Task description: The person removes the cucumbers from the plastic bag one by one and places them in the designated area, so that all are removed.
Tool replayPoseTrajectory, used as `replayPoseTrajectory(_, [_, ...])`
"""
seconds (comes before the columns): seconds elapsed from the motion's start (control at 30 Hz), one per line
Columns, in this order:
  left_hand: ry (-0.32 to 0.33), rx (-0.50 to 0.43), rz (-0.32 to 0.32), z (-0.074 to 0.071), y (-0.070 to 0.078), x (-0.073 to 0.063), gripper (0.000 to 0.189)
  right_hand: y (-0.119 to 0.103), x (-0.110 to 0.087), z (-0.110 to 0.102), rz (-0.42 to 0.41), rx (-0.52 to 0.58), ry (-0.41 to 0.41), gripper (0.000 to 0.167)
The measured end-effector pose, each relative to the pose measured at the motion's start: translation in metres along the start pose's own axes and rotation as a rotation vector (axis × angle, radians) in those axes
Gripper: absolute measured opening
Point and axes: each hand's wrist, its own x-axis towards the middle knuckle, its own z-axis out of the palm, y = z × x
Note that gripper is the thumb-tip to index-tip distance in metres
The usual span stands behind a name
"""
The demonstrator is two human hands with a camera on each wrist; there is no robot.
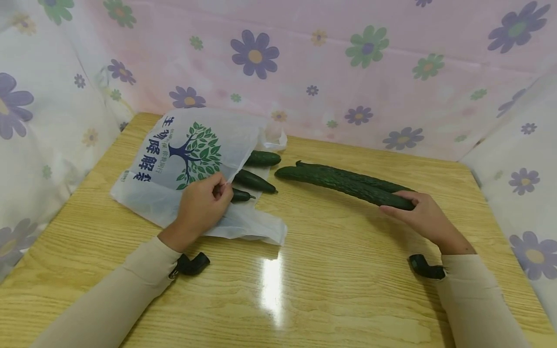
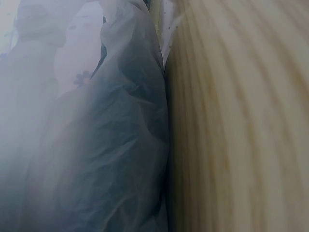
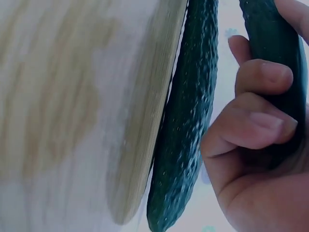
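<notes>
My left hand (image 1: pixel 202 203) pinches the upper edge of the mouth of a white plastic bag (image 1: pixel 143 145), printed with a tree. Several dark green cucumbers (image 1: pixel 256 181) poke out of the bag's mouth, their other ends hidden inside. On the right, my right hand (image 1: pixel 428 220) grips one end of a long cucumber (image 1: pixel 335 185), fingers curled round it in the right wrist view. Just behind it, a second long cucumber (image 3: pixel 186 125) lies on the table. The left wrist view is filled by the crumpled bag (image 2: pixel 111 154); the left fingers are out of sight there.
The wooden table (image 1: pixel 330 290) has a bright reflection near its middle. Flowered cloth (image 1: pixel 300 63) hangs behind and along both sides. A black wrist device (image 1: pixel 193 264) sits at the left cuff, another (image 1: pixel 426 267) at the right.
</notes>
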Motion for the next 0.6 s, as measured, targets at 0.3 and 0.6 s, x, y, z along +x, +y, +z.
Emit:
replayPoseTrajectory(0.3, [-0.012,0.005,-0.001,-0.001,0.002,0.0,0.024,0.012,0.004,-0.002,0.004,-0.056,-0.065,0.081])
replayPoseTrajectory(0.6, [-0.021,0.006,-0.002,0.0,0.0,-0.001,0.024,0.014,0.002,-0.005,-0.027,-0.125,-0.049,0.077])
